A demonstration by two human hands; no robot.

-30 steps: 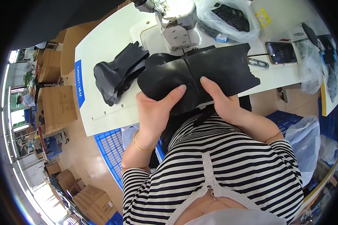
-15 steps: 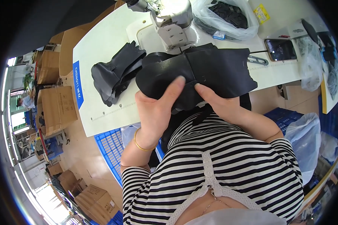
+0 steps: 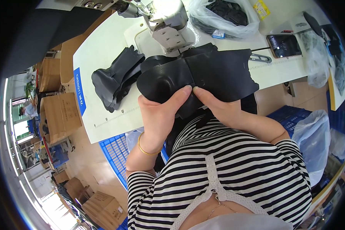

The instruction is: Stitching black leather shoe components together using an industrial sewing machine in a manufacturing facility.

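Over the white sewing table's near edge (image 3: 119, 127), left hand (image 3: 157, 113) and right hand (image 3: 223, 108) grasp a curved black leather-like piece (image 3: 222, 73), thumbs (image 3: 180, 95) pressing beside its seam (image 3: 189, 71), seemingly steadying it.

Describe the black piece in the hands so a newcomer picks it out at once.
On the white table, find the sewing machine. Just nearer the wearer is the black piece, gripped by the left hand and right hand. Unlike the smaller-looking black stack lying to its left, it is held, with both thumbtips close together on it.
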